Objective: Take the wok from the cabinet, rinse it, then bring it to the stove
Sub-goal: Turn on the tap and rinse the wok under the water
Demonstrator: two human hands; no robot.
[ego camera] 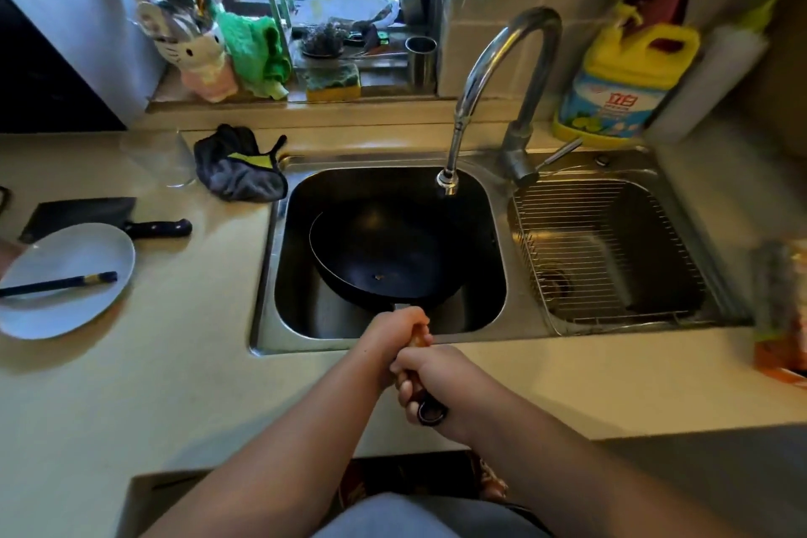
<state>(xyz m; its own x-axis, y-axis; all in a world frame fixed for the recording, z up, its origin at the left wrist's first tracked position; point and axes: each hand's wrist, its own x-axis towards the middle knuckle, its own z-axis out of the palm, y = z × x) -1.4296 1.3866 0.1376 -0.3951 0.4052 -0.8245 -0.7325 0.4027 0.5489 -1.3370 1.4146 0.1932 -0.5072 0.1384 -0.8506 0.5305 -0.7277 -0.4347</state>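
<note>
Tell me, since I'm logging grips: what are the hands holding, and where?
Both hands hold the wok by its handle: left hand nearer the bowl, right hand at the end.

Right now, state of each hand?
Left hand: closed on the wok handle, nearer the wok.
Right hand: closed on the same handle, near its end.

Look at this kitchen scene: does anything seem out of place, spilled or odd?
Little stands out. The wok sits tilted in the sink, with one small pale speck on its dark inside. No water is running from the tap.
</note>
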